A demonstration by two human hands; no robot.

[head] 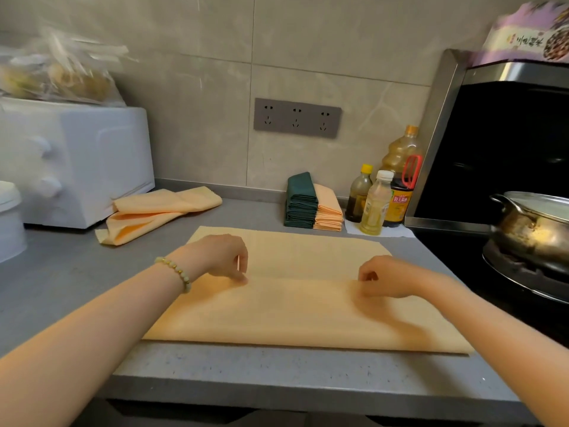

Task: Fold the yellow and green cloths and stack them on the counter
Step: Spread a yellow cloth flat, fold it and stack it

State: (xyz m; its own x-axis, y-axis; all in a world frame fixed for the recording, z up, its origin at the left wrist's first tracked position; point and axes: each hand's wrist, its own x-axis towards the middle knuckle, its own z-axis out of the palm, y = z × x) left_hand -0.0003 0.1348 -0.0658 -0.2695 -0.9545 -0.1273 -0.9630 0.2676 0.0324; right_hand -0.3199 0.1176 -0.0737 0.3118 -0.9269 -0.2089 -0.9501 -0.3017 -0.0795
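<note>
A large yellow cloth point(295, 315) lies spread on the grey counter point(277, 374), its near part turned over the far part. My left hand point(223, 255) pinches the folded edge at the left. My right hand point(388, 277) pinches the same edge at the right. Both hands hold the edge about halfway across the cloth. At the back wall stands a pile of folded green cloths point(301, 200) with folded yellow cloths point(328, 211) leaning beside it. A loose crumpled yellow cloth point(154, 212) lies at the back left.
A white toaster oven point(77, 161) with a plastic bag on top stands at the left. Three bottles point(381, 195) stand at the back right. A steel pot point(535, 226) sits on the black stove at the right, under a range hood point(498, 143). A socket strip point(297, 118) is on the wall.
</note>
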